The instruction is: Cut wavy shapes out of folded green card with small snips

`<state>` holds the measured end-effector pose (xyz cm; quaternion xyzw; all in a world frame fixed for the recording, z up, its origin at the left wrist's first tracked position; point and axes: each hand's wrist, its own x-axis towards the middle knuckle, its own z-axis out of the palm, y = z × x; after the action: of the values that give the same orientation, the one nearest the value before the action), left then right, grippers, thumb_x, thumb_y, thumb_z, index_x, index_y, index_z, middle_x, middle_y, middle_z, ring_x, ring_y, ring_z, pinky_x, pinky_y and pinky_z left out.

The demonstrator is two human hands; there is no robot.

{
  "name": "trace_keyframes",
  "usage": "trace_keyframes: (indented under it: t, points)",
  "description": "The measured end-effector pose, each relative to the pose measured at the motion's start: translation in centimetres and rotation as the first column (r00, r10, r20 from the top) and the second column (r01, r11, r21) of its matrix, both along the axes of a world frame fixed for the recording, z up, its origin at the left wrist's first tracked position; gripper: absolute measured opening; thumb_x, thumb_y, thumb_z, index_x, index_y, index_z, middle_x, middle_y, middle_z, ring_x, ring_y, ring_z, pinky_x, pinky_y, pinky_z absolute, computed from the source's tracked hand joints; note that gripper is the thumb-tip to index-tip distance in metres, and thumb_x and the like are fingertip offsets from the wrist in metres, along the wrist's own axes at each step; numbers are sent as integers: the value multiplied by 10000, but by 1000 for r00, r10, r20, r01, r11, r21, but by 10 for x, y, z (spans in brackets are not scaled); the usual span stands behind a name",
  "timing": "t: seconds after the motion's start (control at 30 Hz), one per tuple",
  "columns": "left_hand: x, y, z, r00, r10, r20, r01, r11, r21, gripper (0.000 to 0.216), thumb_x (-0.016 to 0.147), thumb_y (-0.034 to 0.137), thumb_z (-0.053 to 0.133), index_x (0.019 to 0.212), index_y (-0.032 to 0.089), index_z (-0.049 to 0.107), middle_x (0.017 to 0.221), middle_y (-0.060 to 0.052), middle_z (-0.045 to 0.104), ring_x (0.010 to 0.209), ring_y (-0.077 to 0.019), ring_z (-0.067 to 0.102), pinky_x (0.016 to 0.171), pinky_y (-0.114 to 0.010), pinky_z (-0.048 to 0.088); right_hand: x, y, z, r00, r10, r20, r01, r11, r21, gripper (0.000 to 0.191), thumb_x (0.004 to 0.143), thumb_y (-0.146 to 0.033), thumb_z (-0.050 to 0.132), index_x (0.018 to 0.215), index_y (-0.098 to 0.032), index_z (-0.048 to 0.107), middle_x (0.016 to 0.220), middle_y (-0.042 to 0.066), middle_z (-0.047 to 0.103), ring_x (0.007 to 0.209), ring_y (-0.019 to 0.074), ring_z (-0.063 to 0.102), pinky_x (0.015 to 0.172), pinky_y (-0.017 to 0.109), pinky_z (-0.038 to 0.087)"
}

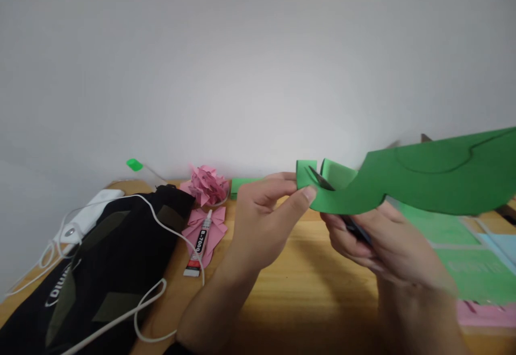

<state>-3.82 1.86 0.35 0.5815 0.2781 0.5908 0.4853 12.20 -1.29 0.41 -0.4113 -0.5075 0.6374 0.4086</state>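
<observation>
A plain pale wall [258, 64] fills the back, with a wooden table [310, 296] running up to it, and here in the middle are the two bare hands, both busy above the boards. The left hand [268, 218] is closed in a pinch, thumb in front and fingers behind, gripping the narrow end of a big sheet of green paper [435, 177]. The right hand [387, 247] is curled around the dark handles of the scissors [321, 179], just below the paper's lower edge; how far apart the handles stand, I can't tell. One dark blade shows against the paper's front, its tip slanting up and left, close by the left thumb, between two upturned flaps. The sheet is up off the table, sweeping away past the right hand to the frame's edge, a curved dark line drawn across its wide part. Out to the right, below it, lie a green packet [475, 274] and something pink [487, 314]. Over on the left, a glue tube [203, 239] lies on a pink paper bow [220, 228], a crumpled pink paper flower [208, 184] sits behind, and a white cord [169, 227] loops across a black bag [161, 258].
</observation>
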Motion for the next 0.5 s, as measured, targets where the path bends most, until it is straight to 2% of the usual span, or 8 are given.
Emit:
trace_keyframes:
  t: [0.2, 0.37, 0.5]
  points:
    - [-1, 0, 1, 1000, -5, -5, 5, 1000, -10, 192, 840, 215, 686, 659, 206, 746, 761, -19, 738, 740, -154, 649, 716, -291, 510, -4, 0, 4, 999, -3, -36, 7, 996, 92, 535, 909, -581, 531, 542, -205, 433, 392, -88, 263, 337, 47, 181, 323, 204, 100]
    - [-1, -1, 2, 1000, 1, -21, -1, 1000, -13, 188, 835, 230, 688, 658, 206, 748, 760, -24, 740, 730, -164, 655, 703, -299, 519, -2, -2, 3, 998, -34, 45, 28, 990, 139, 596, 950, -600, 445, 500, -215, 378, 405, -65, 277, 358, 61, 208, 335, 233, 103]
    - [-2, -1, 2, 1000, -10, -23, 9, 1000, -16, 190, 840, 217, 684, 662, 206, 749, 758, -16, 735, 716, -155, 642, 686, -291, 509, 1, -3, -2, 990, -64, 127, 40, 983, 180, 591, 968, -596, 408, 514, -219, 388, 419, -46, 330, 378, 77, 281, 353, 245, 172]
